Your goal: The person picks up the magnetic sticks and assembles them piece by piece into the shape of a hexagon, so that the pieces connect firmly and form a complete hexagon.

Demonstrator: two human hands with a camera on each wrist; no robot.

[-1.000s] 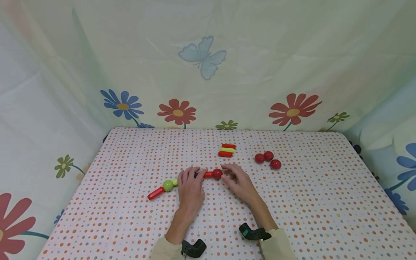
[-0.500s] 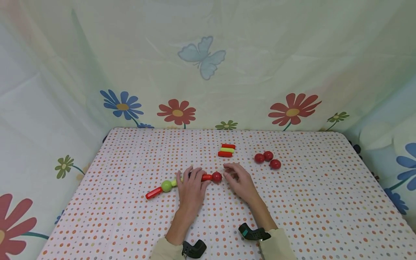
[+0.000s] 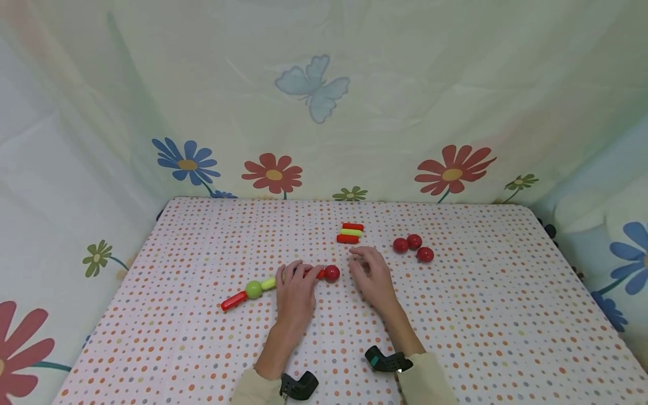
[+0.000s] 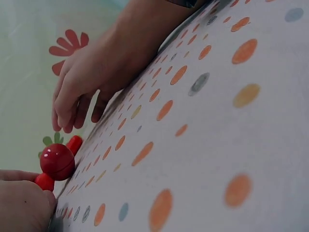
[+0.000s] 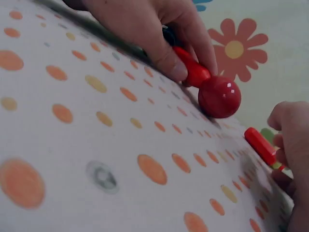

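A row of joined toy pieces lies across the table: a red stick, a green ball, a light green stick, a part under the hand, a second red stick and a dark red ball at the right end. My left hand pinches that second red stick between thumb and fingers. Behind its fingers a dark round piece partly shows in the right wrist view. My right hand hovers right of the dark red ball, apart from it, fingers loosely bent around nothing.
Two red sticks, one of them the nearer red stick, lie with a light green stick beyond my hands. Three dark red balls sit to their right. A flowered cloth rises behind the dotted table.
My left hand has shifted the joined row slightly left. My right hand, beside the dark red ball's right side a second ago, has drawn away from it, widening the gap.
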